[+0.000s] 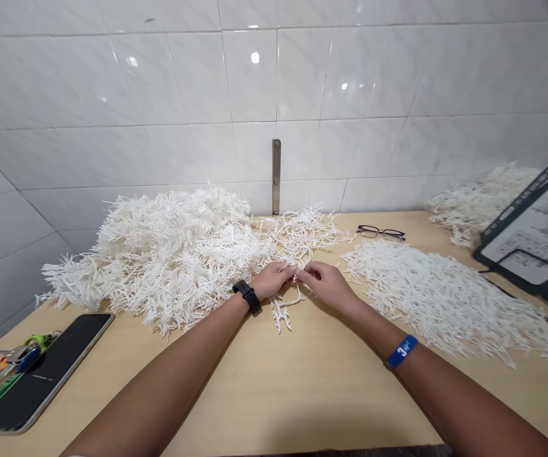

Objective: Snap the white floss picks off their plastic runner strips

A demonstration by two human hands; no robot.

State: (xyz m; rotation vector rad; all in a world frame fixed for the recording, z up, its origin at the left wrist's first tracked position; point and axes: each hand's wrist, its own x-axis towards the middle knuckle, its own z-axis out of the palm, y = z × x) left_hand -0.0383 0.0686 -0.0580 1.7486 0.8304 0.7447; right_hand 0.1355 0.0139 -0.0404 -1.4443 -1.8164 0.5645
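Note:
My left hand (274, 279) and my right hand (325, 282) meet over the middle of the table, fingertips pinched close together. Between them is a thin white branched plastic piece (297, 295), partly hidden by the fingers. Its forked end (280, 315) hangs or lies just below the hands; I cannot tell if it is one piece or several joined. Left of my left hand rises a big heap of white branched strands (174, 247). Behind the hands lies a looser bunch of the strands (305, 230). Beyond my right wrist spreads a flatter pile of short white pieces (436, 295).
A phone (50, 371) with keys (17, 362) on it lies at the left. Black-framed glasses (381, 232) rest behind the right pile. At the far right lean a printed dark-edged board (535, 222) and another white pile (483, 197). A tiled wall (183, 152) closes the back.

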